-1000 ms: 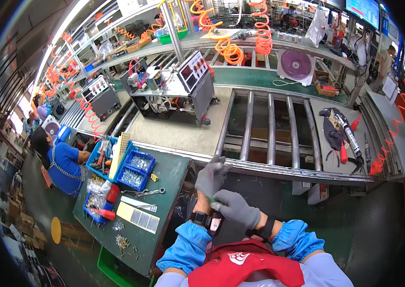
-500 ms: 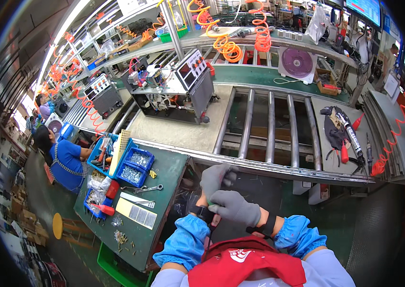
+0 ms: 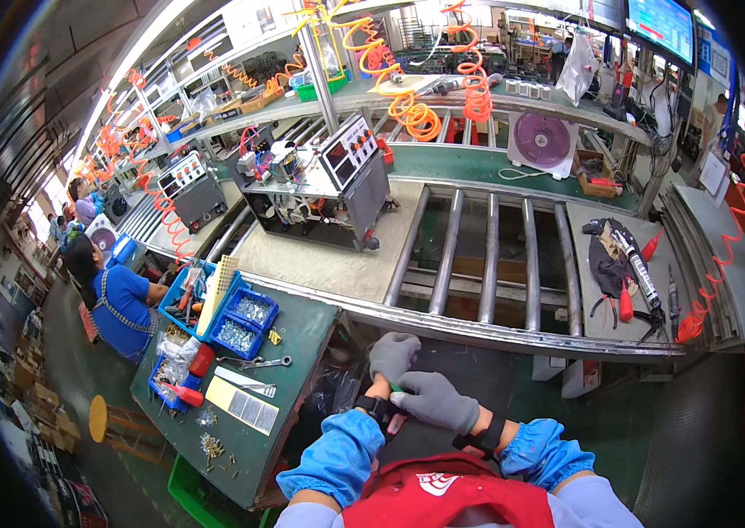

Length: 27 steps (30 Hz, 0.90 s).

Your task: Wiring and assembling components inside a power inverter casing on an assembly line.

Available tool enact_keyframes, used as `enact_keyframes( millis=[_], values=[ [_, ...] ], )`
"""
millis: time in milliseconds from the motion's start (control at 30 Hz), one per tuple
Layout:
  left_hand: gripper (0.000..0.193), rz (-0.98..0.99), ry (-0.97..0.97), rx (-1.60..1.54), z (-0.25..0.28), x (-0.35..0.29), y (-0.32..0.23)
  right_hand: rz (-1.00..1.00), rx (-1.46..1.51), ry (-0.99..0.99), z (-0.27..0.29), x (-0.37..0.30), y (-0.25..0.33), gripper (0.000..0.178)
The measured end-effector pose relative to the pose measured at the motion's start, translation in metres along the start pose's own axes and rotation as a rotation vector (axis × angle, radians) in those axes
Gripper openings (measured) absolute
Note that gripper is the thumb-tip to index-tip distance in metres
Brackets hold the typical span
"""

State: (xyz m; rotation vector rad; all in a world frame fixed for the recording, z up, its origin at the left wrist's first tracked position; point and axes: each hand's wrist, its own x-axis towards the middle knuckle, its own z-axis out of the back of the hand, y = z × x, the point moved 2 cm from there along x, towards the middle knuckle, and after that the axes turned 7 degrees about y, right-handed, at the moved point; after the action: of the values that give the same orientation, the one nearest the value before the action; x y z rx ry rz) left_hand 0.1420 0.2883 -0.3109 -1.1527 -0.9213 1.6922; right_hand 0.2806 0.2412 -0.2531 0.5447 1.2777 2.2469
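Observation:
Both my hands wear grey work gloves and meet in front of my body, below the conveyor's near edge. My left hand [image 3: 393, 356] is curled into a loose fist, and nothing shows in it. My right hand [image 3: 436, 401] lies across my left wrist, its fingers closed at the glove cuff [image 3: 397, 387], where a bit of green edging shows. Black straps sit on both wrists, above blue sleeve covers. Beyond the hands, an open machine chassis [image 3: 315, 189] with a control panel and exposed wiring rests on a board on the conveyor.
A green table [image 3: 302, 330] at left holds blue screw bins [image 3: 240, 336], a wrench [image 3: 258, 362], label sheets and loose brass-coloured parts. Bare rollers [image 3: 489, 264] run right of the chassis. Tools [image 3: 627, 264] lie at right under a coiled hose. A person [image 3: 121, 304] in blue works at far left.
The fingers of my left hand have curled in from a more spread pose. My right hand stays at the left wrist. The whole view has shifted slightly.

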Motion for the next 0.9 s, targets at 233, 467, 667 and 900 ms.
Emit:
enact_keyframes(
  millis=[233, 467, 667, 900],
  values=[
    [0.028, 0.030, -0.048, 1.192, -0.014, 0.021, -0.015, -0.104, -0.395, -0.276, 0.016, 0.005, 0.000, 0.041],
    [0.030, -0.041, 0.031, 1.274, -0.020, 0.022, -0.002, -0.309, -0.271, -0.111, 0.012, 0.017, -0.024, 0.040],
    [0.038, -0.136, 0.236, 1.331, -0.019, 0.002, 0.004, -0.331, 0.241, -0.104, -0.007, 0.012, -0.034, 0.026],
    [0.065, -0.440, 0.097, 0.126, -0.021, -0.015, 0.005, -0.013, 0.304, -0.029, -0.014, 0.011, -0.006, 0.016]
  ],
)
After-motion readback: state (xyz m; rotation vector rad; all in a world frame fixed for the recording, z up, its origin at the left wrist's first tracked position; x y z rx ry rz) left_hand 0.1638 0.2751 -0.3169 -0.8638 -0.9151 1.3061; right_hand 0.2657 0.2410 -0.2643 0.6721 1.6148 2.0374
